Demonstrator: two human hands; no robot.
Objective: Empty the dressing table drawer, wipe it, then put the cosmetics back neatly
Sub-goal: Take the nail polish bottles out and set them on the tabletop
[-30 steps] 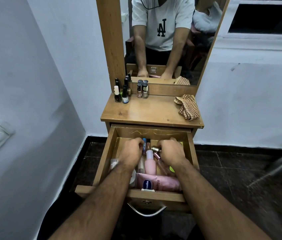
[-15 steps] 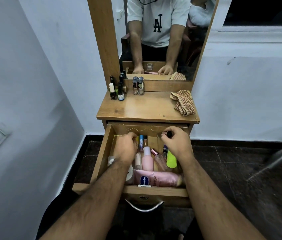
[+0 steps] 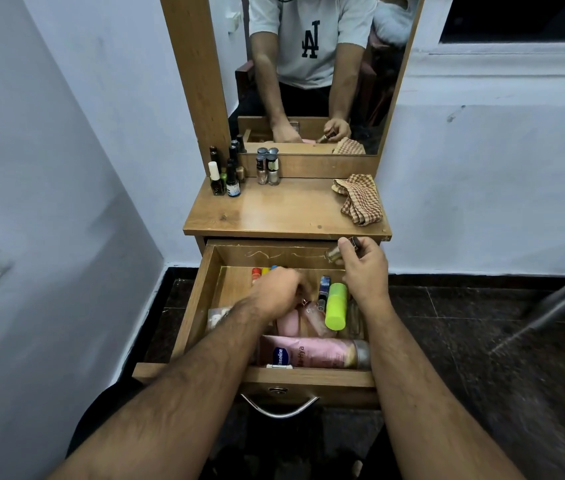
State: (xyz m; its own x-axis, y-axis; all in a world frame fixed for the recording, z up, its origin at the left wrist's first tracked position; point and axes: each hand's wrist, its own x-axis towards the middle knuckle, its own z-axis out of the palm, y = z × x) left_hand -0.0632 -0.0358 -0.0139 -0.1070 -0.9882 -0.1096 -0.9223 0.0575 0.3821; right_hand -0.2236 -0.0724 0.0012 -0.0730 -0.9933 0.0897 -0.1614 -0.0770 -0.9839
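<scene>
My right hand (image 3: 365, 271) pinches a small bottle (image 3: 338, 252) above the drawer (image 3: 198, 306); my left hand (image 3: 279, 294) is curled among the cosmetics (image 3: 335, 306), grip unclear. Emptying is partly done: several bottles (image 3: 267, 166) stand on the tabletop (image 3: 284, 213), many remain inside. The cloth (image 3: 359, 199) lies unused; wiping and restocking remain.

The pale brown wooden dressing table top (image 3: 284, 213) shines with a smooth gloss, its open wooden drawer (image 3: 201, 299) carries a curved bright metal handle (image 3: 279, 408), a checked woven cloth (image 3: 359, 199) looks matt, and the lime-green plastic bottle (image 3: 336, 306) looks smooth.
</scene>
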